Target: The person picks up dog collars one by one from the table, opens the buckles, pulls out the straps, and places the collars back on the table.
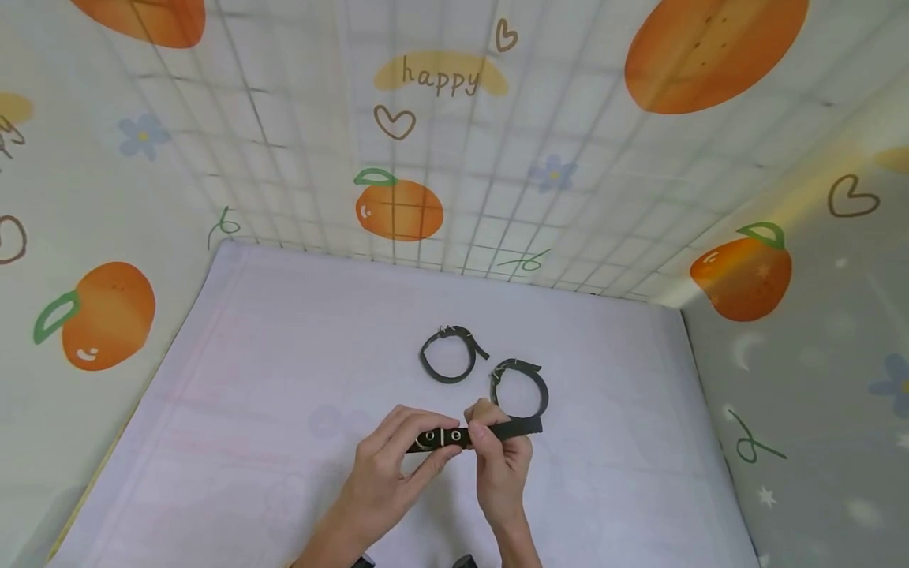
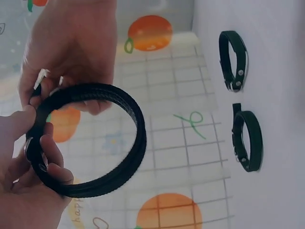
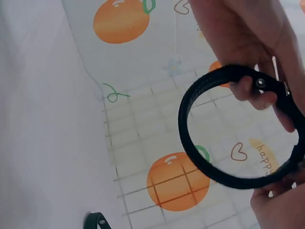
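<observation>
Holding black strap: our left hand pinches near buckle, right hand pinches toward free end, probably for steadiness.

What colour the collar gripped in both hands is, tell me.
The collar is black; it shows best in the head view.

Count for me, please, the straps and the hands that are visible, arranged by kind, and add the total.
Dark buckled straps: 3 (one held, two lying)
Hands: 2
Total: 5
</observation>
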Demonstrator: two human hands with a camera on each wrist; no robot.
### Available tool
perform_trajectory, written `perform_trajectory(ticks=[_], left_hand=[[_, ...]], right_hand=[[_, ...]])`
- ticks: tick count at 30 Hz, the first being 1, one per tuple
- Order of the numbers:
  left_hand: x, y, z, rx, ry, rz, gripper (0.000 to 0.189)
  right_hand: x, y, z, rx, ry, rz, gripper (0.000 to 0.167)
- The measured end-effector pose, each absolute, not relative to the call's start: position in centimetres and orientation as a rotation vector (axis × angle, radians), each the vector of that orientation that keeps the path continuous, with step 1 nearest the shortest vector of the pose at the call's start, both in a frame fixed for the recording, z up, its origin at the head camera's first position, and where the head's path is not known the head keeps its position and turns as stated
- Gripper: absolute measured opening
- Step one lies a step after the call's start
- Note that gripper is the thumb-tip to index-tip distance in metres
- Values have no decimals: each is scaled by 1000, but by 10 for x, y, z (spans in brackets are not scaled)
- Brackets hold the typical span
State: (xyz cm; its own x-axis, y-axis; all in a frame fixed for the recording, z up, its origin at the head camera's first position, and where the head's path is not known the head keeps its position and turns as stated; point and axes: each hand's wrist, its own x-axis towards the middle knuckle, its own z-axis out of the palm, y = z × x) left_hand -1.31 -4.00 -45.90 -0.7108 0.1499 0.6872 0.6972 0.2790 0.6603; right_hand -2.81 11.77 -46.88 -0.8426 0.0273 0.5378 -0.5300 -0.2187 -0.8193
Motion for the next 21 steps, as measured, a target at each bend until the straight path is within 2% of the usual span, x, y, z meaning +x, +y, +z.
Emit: perform_trajectory(ticks=[7, 11, 21], left_hand=[[-10, -38, -462, -630, -2030, -1617, 30], [-10, -40, -464, -540, -2042, -1637, 32], [-6, -41, -461, -483, -1893, -2043, 27]], right_hand=[[-25, 123, -469, 658, -1896, 2093, 10], [-25, 125, -470, 721, -1990, 2080, 24], [-24, 127, -469, 851, -2060, 1980, 30]])
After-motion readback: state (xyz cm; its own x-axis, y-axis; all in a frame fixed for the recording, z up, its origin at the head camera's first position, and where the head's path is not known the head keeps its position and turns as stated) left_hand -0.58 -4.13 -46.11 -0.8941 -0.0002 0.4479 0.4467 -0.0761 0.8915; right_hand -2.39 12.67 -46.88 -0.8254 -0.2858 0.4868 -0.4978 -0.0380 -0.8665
